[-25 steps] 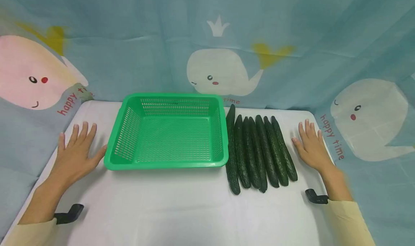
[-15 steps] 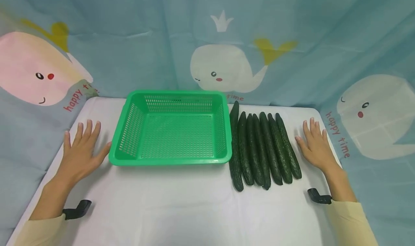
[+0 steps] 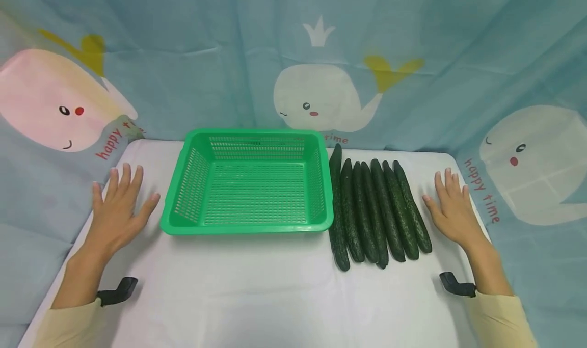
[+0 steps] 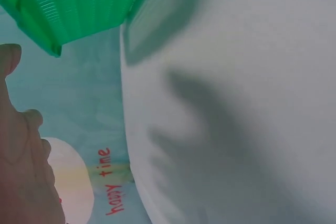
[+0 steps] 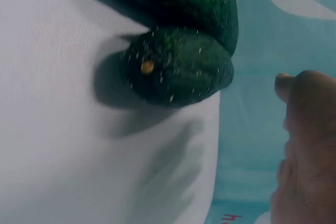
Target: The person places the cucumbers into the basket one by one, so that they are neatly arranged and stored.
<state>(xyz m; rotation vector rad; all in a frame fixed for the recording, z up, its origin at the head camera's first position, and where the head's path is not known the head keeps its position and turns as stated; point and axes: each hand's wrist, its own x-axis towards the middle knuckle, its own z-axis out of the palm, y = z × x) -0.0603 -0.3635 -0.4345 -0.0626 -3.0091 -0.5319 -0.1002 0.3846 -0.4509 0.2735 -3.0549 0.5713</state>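
A green plastic basket [image 3: 257, 192] with perforated walls stands on the white table, nothing inside it. Several dark green cucumbers [image 3: 364, 210] lie side by side along its right wall. My left hand [image 3: 112, 218] is left of the basket, fingers spread, thumb near the rim without gripping it. In the left wrist view its shadow falls on the cloth, apart from the hand [image 4: 23, 166]. My right hand [image 3: 454, 213] is right of the cucumbers, fingers extended, holding nothing. The right wrist view shows a cucumber's end [image 5: 178, 66] close by, with a gap to the hand [image 5: 310, 150].
White cloth [image 3: 257, 292] covers the table. A blue curtain [image 3: 197, 83] printed with whales hangs behind and at both sides. Black wrist mounts [image 3: 118, 291] stick out inward from both wrists.
The head view has shifted, so basket, cucumbers and curtain appear farther right. Both hands keep nearly the same pose; the basket and cucumbers stay in place relative to each other.
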